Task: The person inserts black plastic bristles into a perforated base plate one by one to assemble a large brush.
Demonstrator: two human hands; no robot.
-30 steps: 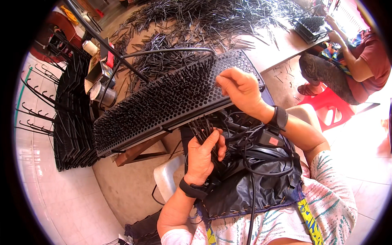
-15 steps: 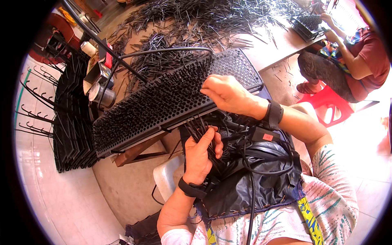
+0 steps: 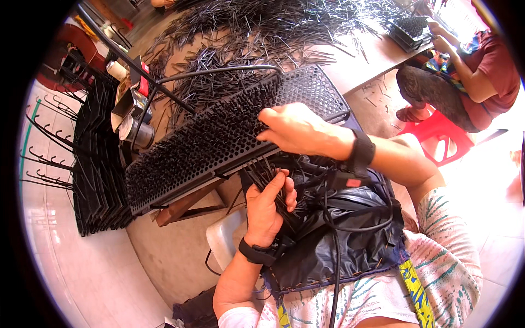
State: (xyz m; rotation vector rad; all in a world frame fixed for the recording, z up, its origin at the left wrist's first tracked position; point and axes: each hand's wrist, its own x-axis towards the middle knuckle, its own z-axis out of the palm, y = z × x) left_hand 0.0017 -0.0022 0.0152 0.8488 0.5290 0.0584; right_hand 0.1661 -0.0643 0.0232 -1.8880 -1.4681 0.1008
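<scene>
A long black perforated rack lies slantwise before me, its holes mostly filled with thin black upright pieces. Toward its right end the holes are bare. Just below the rack's near edge, my left hand is closed around a bundle of thin black sticks, their tips pointing up and left. Over the rack, at the border between filled and bare holes, my right hand is closed with thumb and fingers pinched. What the pinch holds, if anything, is too small to make out.
Heaped loose black sticks cover the table beyond. At left stand stacked black racks with hooked rods, near a metal can. A black bag with cables covers my lap. Far right, a seated person handles a similar rack.
My right hand has shifted slightly left along the rack. My left hand keeps its grip on the bundle, almost unmoved.
</scene>
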